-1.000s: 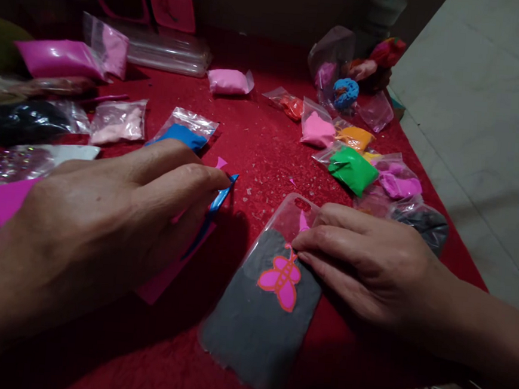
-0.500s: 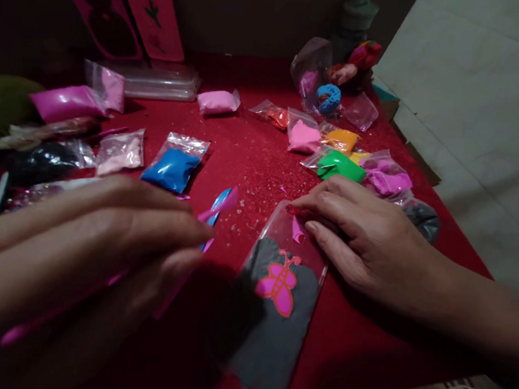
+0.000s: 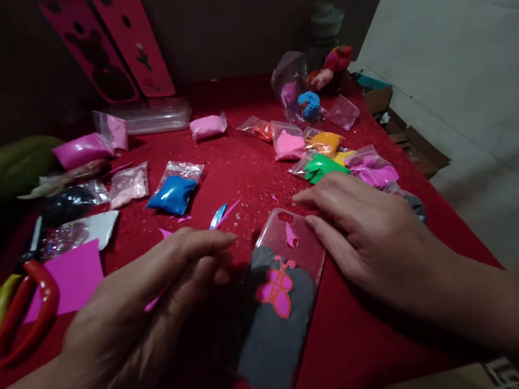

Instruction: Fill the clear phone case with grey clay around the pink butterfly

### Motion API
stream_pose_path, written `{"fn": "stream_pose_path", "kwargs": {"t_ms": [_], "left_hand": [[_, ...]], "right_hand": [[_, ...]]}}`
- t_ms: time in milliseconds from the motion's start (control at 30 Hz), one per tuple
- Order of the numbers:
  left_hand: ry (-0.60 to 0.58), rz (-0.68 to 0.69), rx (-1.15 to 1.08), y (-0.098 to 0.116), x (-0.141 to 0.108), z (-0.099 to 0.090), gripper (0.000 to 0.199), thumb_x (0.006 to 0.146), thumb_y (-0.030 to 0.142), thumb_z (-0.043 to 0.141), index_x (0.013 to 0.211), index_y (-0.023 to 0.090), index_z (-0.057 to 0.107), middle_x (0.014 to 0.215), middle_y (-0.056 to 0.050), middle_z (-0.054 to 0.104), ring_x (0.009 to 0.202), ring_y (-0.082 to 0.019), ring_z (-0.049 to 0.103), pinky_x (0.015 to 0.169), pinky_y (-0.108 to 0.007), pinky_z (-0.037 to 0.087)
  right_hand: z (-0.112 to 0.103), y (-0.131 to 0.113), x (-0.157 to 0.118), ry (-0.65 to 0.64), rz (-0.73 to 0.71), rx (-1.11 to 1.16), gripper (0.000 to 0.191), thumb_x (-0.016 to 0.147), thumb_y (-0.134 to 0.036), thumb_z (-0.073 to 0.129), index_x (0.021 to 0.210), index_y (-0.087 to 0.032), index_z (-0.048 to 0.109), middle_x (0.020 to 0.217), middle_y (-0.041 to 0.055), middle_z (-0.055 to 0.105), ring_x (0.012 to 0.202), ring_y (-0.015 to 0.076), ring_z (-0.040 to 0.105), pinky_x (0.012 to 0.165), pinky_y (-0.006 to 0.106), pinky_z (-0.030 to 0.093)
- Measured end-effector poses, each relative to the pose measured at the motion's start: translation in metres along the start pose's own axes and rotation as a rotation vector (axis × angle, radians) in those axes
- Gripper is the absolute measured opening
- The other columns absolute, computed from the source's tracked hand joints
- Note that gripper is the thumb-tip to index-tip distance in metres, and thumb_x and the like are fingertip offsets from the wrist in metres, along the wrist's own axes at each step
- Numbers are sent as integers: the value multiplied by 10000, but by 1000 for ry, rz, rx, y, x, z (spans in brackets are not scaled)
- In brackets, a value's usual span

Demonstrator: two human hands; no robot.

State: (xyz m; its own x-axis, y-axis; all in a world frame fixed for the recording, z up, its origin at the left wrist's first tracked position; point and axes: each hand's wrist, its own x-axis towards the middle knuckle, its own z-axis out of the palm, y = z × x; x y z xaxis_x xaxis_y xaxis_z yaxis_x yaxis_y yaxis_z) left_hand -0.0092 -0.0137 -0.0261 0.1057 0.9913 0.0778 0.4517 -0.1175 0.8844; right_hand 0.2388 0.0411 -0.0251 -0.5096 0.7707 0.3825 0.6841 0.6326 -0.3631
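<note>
A clear phone case (image 3: 312, 237) lies on the red cloth, mostly coated in grey clay (image 3: 270, 345). On it is a pink butterfly with orange outlines (image 3: 279, 287), and a pink scrap (image 3: 290, 235) rests near its camera hole. My right hand (image 3: 364, 233) is at the case's upper right edge, thumb and forefinger apart with nothing between them. Left of the case hovers my left hand (image 3: 157, 294), fingers together and bent; a bit of pink shows beneath it, and what it holds, if anything, is hidden. A blue blade-like piece (image 3: 218, 216) lies beyond it.
Bags of blue clay (image 3: 172, 193), green clay (image 3: 324, 168) and other colours lie across the back. Red and yellow-handled scissors (image 3: 20, 313) and a pink sheet (image 3: 76, 276) are at left. Two pink decorated cases (image 3: 134, 44) lean against the wall.
The view has shifted, bringing the scissors and pink sheet into sight. My left hand has drawn back and lower, away from the blue piece. My right hand's thumb and forefinger have parted slightly.
</note>
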Motion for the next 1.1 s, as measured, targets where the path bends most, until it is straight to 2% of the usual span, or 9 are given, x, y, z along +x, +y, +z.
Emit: {"fn": "stream_pose_path", "kwargs": {"t_ms": [100,233,333,400,533,700,867,967,1100], "left_hand": [[-71,-31,-20,2,4,10,172,933,329,551,1017,397,684,931,55,723,827,-137,698,720,-189,536],[-151,-259,-165,4,7,13,233,923,436,542,1018,274,681,982,-23,741,890,-204,715,764,-258,555],[-192,-374,-276,7,9,11,277,924,434,542,1034,221,680,1044,-62,742,945,-241,716,846,-319,566],[-184,-400,-333,7,8,10,293,929,428,539,1082,214,668,1079,-73,740,979,-261,713,908,-380,559],[-143,-387,-371,6,8,11,301,927,430,549,1116,218,648,1094,-71,739,984,-273,714,930,-445,556],[-123,-347,-372,8,10,14,266,932,388,549,1071,185,650,1041,-72,744,936,-246,721,903,-391,561],[-101,-290,-329,6,4,17,242,946,362,524,1087,194,628,1025,-51,737,944,-209,710,859,-314,560],[-118,-211,-272,3,2,20,212,943,355,534,1079,225,632,1026,-22,736,949,-175,702,830,-253,550],[-148,-104,-208,0,7,21,206,963,330,489,1086,247,631,1014,-7,734,946,-167,698,837,-259,545]], "right_hand": [[-18,-11,-14,-72,146,135,238,899,-122,464,945,-99,697,819,114,682,710,218,640,642,353,501],[-31,-19,-37,-220,664,672,249,902,-313,557,1061,-174,689,898,102,736,782,221,715,670,317,590],[-32,-22,-46,-124,1007,1144,352,783,-354,719,1104,-209,698,1065,111,736,994,253,711,804,288,606],[-30,-24,-47,-35,1110,1357,329,743,-305,755,1049,-187,721,1083,125,732,1051,264,692,867,283,589],[-25,-26,-41,62,1102,1512,209,768,-166,710,973,-133,734,1106,151,710,1080,262,669,924,307,568],[-17,-28,-30,146,1049,1577,114,768,-143,712,882,-136,723,1071,127,693,1025,266,667,926,415,566],[-6,-29,-17,81,995,1615,58,744,-105,738,781,-133,703,893,50,684,845,141,649,813,254,551],[4,-23,-8,31,1023,1659,66,755,-80,714,762,-138,683,797,16,659,740,109,616,726,230,530],[16,-18,6,-34,981,1753,102,746,-22,652,759,-122,668,708,9,646,678,101,616,727,225,524]]}}
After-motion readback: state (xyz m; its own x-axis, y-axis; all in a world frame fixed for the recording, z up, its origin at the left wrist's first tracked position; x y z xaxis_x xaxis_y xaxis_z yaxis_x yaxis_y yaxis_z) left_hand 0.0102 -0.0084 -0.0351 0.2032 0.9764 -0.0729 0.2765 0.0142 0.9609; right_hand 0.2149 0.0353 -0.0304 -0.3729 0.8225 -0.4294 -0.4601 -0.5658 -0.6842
